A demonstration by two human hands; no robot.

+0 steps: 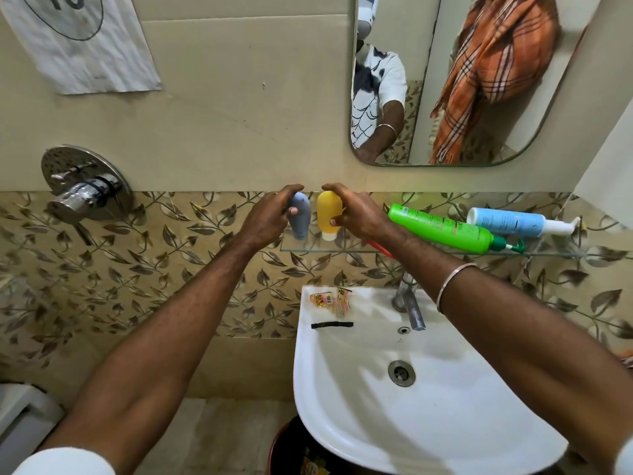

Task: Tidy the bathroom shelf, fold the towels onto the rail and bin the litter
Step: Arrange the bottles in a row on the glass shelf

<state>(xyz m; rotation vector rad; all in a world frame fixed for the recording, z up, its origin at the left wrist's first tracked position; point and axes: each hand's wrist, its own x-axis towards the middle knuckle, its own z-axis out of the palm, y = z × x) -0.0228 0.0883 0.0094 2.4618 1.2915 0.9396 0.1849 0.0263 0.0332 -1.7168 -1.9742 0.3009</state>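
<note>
- Left hand point(270, 217) grips the grey tube point(299, 214); right hand point(356, 214) grips the yellow tube point(329, 214). Both tubes stand cap-down, side by side at frame centre, on the left end of the glass shelf point(342, 249).
- Step in hand, as I read it: standing the two tubes upright in a row. Check each cap sits flat on the glass before letting go (narrow caps, likely tippy).
- Keep them back toward the wall tiles, off the front edge.
- Next up on the shelf: green bottle point(445, 229) and blue-and-white pump bottle point(513, 221), both lying on their sides, centre right. Stand them up without the right forearm sweeping them.
- Litter not yet binned: orange wrappers point(330, 301) and a black strip point(331, 325) on the sink point(445, 423) rim, lower centre.
- Orange plaid towel point(493, 73) shows in the mirror point(428, 97), upper right, hanging unfolded.
</note>
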